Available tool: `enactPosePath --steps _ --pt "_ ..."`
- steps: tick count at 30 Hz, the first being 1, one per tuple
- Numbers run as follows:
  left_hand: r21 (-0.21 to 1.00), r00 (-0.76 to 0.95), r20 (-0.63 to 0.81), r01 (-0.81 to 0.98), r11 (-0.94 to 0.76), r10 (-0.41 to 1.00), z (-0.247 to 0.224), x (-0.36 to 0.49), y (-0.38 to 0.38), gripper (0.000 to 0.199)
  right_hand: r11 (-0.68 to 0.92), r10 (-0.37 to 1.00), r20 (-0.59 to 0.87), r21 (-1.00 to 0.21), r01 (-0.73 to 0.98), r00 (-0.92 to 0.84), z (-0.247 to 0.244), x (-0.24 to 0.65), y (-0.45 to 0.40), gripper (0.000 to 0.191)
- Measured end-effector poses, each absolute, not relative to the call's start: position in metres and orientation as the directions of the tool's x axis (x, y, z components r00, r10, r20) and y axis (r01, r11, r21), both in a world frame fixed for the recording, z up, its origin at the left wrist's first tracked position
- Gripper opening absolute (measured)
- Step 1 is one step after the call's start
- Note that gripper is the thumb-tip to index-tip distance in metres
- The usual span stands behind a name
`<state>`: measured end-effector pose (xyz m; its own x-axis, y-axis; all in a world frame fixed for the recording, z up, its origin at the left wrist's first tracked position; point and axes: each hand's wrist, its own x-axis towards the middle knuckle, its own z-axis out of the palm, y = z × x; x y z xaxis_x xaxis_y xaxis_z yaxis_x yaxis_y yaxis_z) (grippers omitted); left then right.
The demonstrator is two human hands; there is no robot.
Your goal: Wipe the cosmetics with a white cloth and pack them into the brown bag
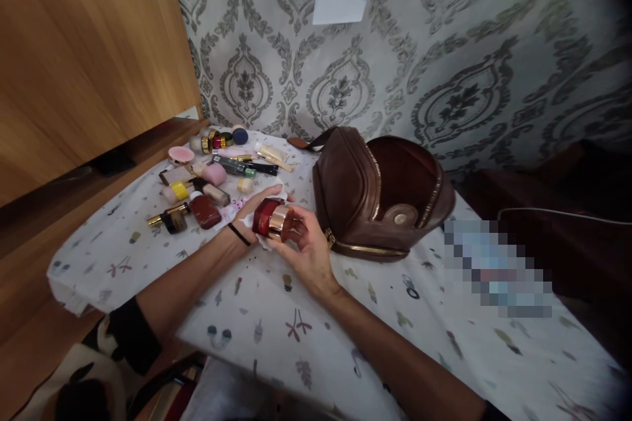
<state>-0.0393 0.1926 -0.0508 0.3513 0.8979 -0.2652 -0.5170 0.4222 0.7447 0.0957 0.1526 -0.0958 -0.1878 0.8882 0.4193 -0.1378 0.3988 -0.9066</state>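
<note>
My right hand (313, 255) grips a dark red glass cosmetic bottle (265, 216) by its shiny rose-gold cap, thumb below and fingers curled above. The bottle lies on its side in the air, its base toward the left. Behind it, my left hand (254, 205), with a black band at the wrist, closes round the base with a white wipe (266, 243) between palm and glass. Most of the left fingers are hidden by the bottle. Close to the right hand stands a brown leather bag (345, 187), unzipped and gaping at the top.
Many cosmetics crowd the left of the patterned tablecloth (237, 316), including a dark red bottle (205, 210), a pink sponge (214, 173) and a pink compact (181, 155). A wooden cabinet (93, 52) borders the left side. A blurred patch (496, 270) covers something at the right.
</note>
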Motion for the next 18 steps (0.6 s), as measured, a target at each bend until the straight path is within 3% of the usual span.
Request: enactPosePath --steps 4,11,18 --pt "0.72 0.272 -0.29 -0.57 0.397 0.917 -0.053 -0.035 0.192 0.025 0.37 0.9 0.403 -0.908 -0.198 -0.168 -0.096 0.095 0.155 0.056" --pt "0.707 0.175 -0.284 -0.626 0.329 0.943 -0.048 -0.028 0.187 0.034 0.266 0.906 0.33 -0.931 -0.25 -0.267 -0.094 0.099 0.157 0.07" --pt "0.84 0.065 -0.116 -0.526 0.133 0.991 -0.052 -0.022 0.182 0.037 0.223 0.938 0.286 -0.931 -0.29 -0.197 -0.094 0.096 0.153 0.054"
